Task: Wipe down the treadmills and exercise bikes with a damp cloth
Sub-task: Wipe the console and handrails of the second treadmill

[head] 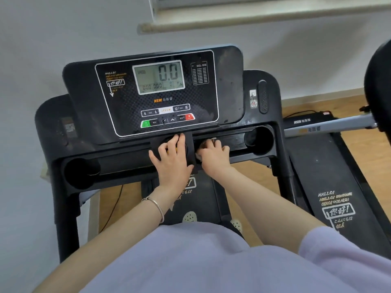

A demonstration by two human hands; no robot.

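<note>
Right hand (214, 154) clenched round cloth (212, 140) on console tray (234, 141); left hand (171, 160) flat, relaxed, bracing alongside. Best sweep outward toward cup holder (259, 141), pressing into corners.

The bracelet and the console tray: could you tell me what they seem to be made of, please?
Bracelet: probably metal; thin, silvery, with a bright glint. Console tray: likely moulded plastic; black, semi-gloss, with rounded cup wells that catch the light.

left hand (171, 159) flat, fingers spread — right hand (214, 154) gripping cloth (210, 141)
</note>
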